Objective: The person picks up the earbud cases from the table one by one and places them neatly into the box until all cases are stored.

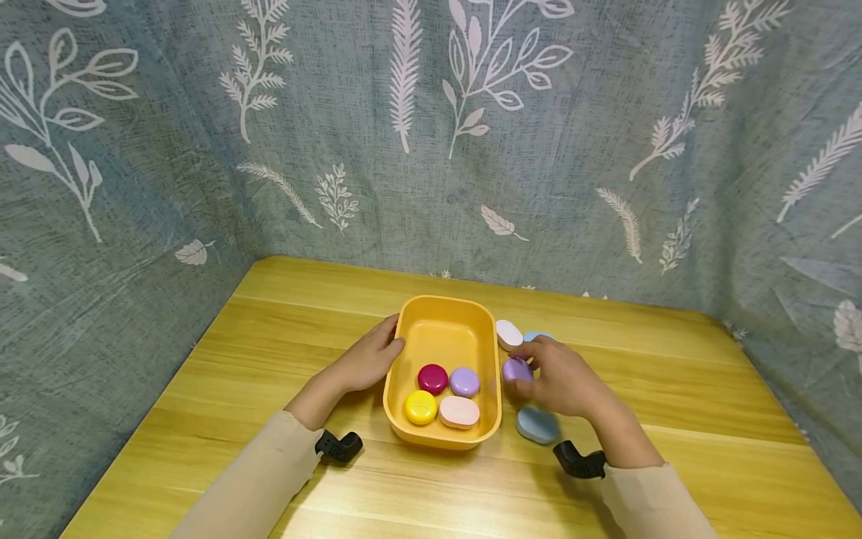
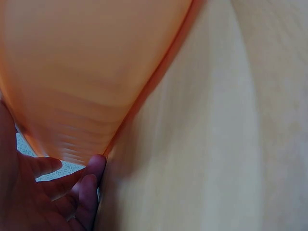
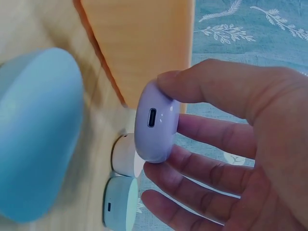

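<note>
My right hand (image 1: 562,378) pinches a lilac earbud charging case (image 3: 156,122) between thumb and fingers, just outside the right wall of an orange bin (image 1: 441,305). A small charging port shows on the case's edge in the right wrist view. At the bin's left side, my left hand (image 1: 367,361) holds the wall, the thumb at the rim and the fingers along the outside. Inside the bin's near half lie a dark red case (image 1: 432,379), another lilac case (image 1: 465,382), a yellow case (image 1: 420,407) and a pale pink case (image 1: 459,412).
Right of the bin, a white case (image 1: 509,335) and a light blue case (image 1: 536,336), partly hidden by my right hand, sit beyond the held one. A grey-blue case (image 1: 537,425) lies nearer me. Patterned curtain (image 1: 431,187) surrounds the wooden table (image 1: 269,337).
</note>
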Action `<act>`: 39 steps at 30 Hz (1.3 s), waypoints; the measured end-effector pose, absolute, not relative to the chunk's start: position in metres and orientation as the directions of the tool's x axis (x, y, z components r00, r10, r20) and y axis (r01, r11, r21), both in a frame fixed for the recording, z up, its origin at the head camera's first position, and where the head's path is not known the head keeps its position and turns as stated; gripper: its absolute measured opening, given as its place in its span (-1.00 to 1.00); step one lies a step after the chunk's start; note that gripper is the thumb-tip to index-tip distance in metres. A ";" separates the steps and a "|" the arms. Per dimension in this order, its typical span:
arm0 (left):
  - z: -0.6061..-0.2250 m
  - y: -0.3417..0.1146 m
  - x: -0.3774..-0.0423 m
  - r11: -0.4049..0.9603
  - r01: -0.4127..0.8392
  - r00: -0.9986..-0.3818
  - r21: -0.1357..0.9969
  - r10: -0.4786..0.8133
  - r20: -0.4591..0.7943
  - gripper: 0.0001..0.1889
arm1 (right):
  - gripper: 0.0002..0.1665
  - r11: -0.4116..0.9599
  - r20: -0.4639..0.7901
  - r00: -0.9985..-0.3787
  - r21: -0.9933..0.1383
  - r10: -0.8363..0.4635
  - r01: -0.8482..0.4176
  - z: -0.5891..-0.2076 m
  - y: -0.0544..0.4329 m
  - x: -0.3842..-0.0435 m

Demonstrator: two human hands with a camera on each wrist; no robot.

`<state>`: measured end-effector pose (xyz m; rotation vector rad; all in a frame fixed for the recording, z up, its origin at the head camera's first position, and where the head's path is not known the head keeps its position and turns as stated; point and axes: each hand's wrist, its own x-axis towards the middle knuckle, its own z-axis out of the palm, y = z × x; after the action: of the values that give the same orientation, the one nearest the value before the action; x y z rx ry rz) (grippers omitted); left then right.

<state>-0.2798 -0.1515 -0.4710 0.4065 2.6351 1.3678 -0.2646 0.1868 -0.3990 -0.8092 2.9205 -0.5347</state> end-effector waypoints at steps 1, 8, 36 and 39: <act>-0.471 -0.152 -0.280 0.549 0.172 -0.953 0.818 0.304 -0.004 -0.36 | -0.51 0.802 0.032 -0.861 -0.347 -0.508 -0.486 -0.398 0.187 -0.265; -0.471 -0.152 -0.280 0.547 0.178 -0.951 0.818 0.308 0.001 -0.36 | -0.54 0.800 0.039 -0.858 -0.341 -0.512 -0.493 -0.392 0.186 -0.268; -0.470 -0.152 -0.277 0.550 0.166 -0.953 0.819 0.302 -0.010 -0.34 | -0.57 0.777 0.061 -0.840 -0.350 -0.539 -0.524 -0.374 0.170 -0.278; -0.470 -0.152 -0.277 0.553 0.165 -0.953 0.817 0.302 -0.011 -0.34 | -0.56 0.773 0.069 -0.832 -0.336 -0.550 -0.539 -0.374 0.166 -0.280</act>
<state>-0.2771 -0.1519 -0.4702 0.3987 2.6333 1.3614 -0.2798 0.1663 -0.3739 -0.8992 2.9260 -0.5384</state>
